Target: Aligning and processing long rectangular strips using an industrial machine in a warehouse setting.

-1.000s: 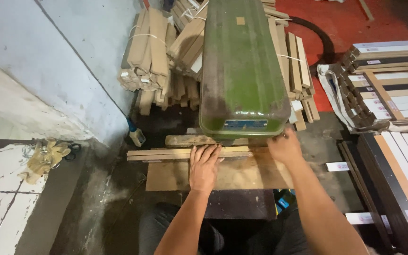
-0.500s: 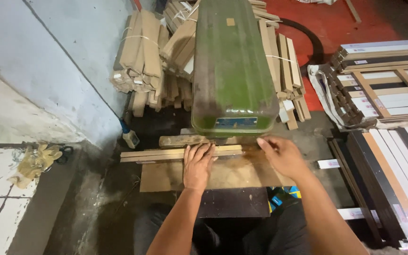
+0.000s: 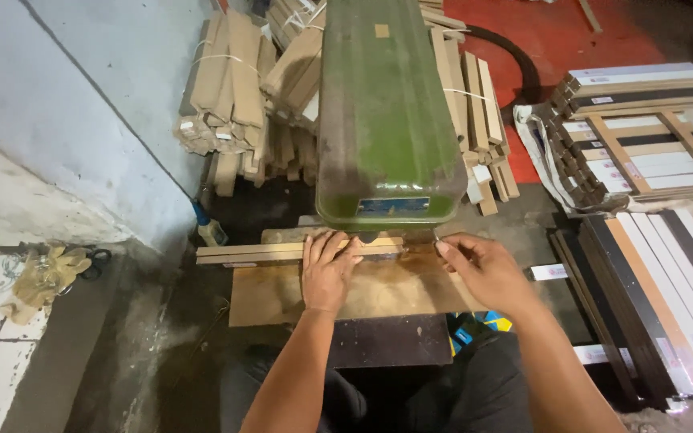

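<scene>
A: What sits closest to the camera?

B: The person's dark-trousered knees, and just above them the near edge of a brown work board [image 3: 282, 301] on a dark machine table. Both forearms reach up over it.

A: And the left hand?

B: The left hand [image 3: 326, 269] lies flat, fingers spread forward, pressing down on a long pale wooden strip [image 3: 242, 252]. The strip runs left to right along the far edge of the board, its left end sticking out past the board and its right end going under the machine's head.

A: The right one?

B: The right hand [image 3: 479, 269] is to the right of the strip's end, fingers curled narrow, thumb and forefinger pinched together near the base of the machine. Whether something small sits in that pinch I cannot tell.

A: What is above the hands?

B: A tall green machine housing [image 3: 382, 120], worn and dusty, with a blue plate on its lower front.

A: Further off?

B: Tied bundles of wooden strips [image 3: 234, 88] are piled behind it on the left. On the right lie flat moulding lengths [image 3: 651, 281] in black, white and tan, with stacked frames [image 3: 643, 136] beyond them. A crumpled pair of gloves [image 3: 42, 273] rests on the ledge at far left.
</scene>
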